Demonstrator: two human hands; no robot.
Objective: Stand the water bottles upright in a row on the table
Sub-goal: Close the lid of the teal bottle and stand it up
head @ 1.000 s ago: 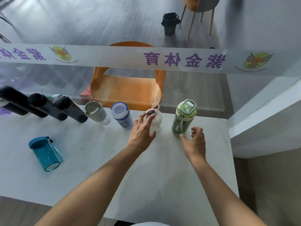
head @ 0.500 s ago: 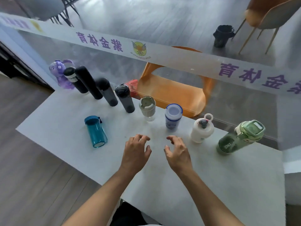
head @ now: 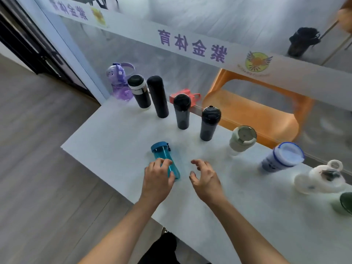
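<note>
Bottles already stand in a row along the far edge of the white desk (head: pixel 118 134), by the glass partition. From the left: a purple bottle with a carry handle (head: pixel 119 80), a black flask with a white band (head: pixel 138 90), a tall plain black flask (head: pixel 157 96), a dark bottle with a black cap (head: pixel 182 111), another dark bottle with a domed cap (head: pixel 209 123), a beige tumbler (head: pixel 241 138), a white bottle with a blue rim (head: pixel 283 158), a white bottle with a loop handle (head: pixel 322 178), and at the frame's right edge a green bottle (head: pixel 343 203), only partly in view. All of these look upright, though the wide lens makes the outer ones lean.

One is left, as far as I can judge: the teal bottle (head: pixel 164 155) lies on its side nearer the person, well in front of the row, cap pointing away, base towards the body. It is clear teal plastic with a darker blue cap and a small strap at the neck, and looks empty.

The left hand (head: pixel 157 180) rests over its lower half, fingers (head: pixel 162 161) curled onto the body but not yet wrapped fully around it. The right hand (head: pixel 206 178) hovers just beside the base, fingers apart and bent, holding nothing. Once this bottle is stood up in line, the job should be finished.
</note>
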